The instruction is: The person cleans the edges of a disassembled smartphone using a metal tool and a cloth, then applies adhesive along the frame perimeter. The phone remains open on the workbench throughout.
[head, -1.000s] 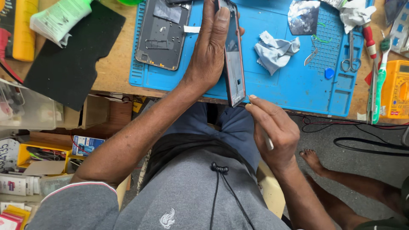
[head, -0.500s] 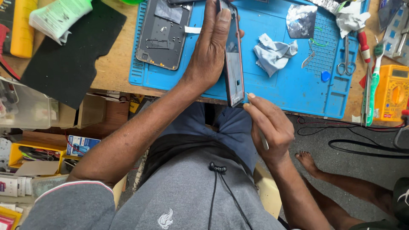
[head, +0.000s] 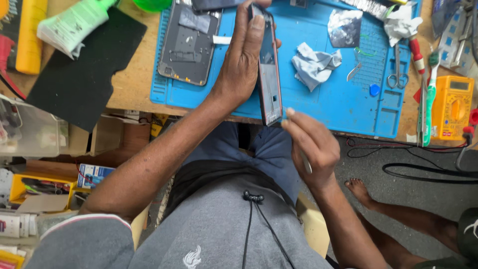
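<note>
A slim red-edged phone frame (head: 269,74) stands on its long edge above the near edge of a blue silicone work mat (head: 343,104), which lies on a pale wooden bench (head: 132,87). The left hand (head: 241,62) is wrapped around the frame from its left side, fingers stretched up along it and closed on it. The right hand (head: 311,149) sits nearer, below the mat's edge, its fingertip touching the frame's near corner while the other fingers curl around a thin pale tool (head: 304,162).

Left of the frame on the mat lies a grey opened phone back housing (head: 189,45). To the right are a crumpled grey cloth (head: 313,65), small steel scissors (head: 397,69) and, further right, a yellow multimeter (head: 452,107). A black rubber sheet (head: 82,74) covers the bench's left part. Black cables (head: 423,169) run across the grey floor (head: 398,209) at right.
</note>
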